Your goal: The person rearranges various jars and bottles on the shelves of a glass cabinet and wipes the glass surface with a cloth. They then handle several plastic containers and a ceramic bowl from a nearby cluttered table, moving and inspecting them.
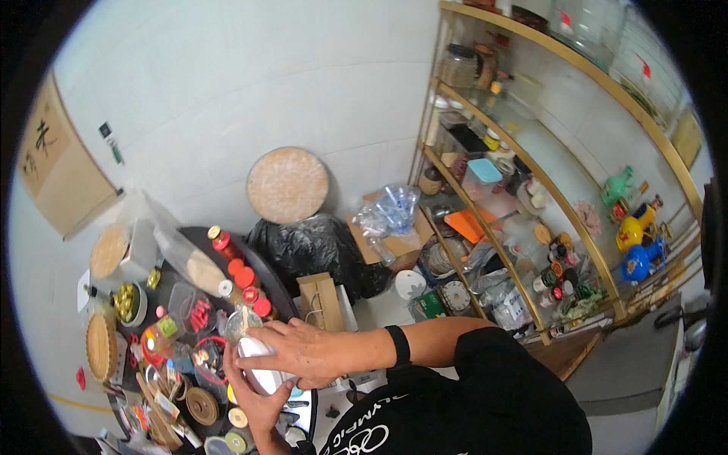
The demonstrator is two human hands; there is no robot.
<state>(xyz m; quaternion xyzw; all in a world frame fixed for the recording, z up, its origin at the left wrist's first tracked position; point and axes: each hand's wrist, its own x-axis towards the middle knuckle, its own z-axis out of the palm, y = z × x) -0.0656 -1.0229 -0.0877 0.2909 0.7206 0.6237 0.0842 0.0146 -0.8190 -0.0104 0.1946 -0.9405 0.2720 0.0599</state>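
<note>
A smooth white object (266, 381), perhaps a bowl or container, is held between my two hands above the front edge of a dark round table (273, 267). My left hand (253, 392) grips it from the near left side, thumb and fingers spread around it. Over its top lies my right hand (310, 352), fingers extended across it; a black band circles that wrist. The hands cover much of the object, so its exact kind is unclear. Just beyond the fingers stands a clear glass vessel (242, 323) with a light-coloured stick or spoon in it.
Red-lidded jars (244, 277), a bowl of gold-wrapped pieces (139, 304), a clear box with red pieces (196, 313) and a brown round lid (202, 406) crowd the table. Behind are a black plastic bag (318, 250) and cardboard box (321, 301). A gold-framed shelf (526, 176) stands right.
</note>
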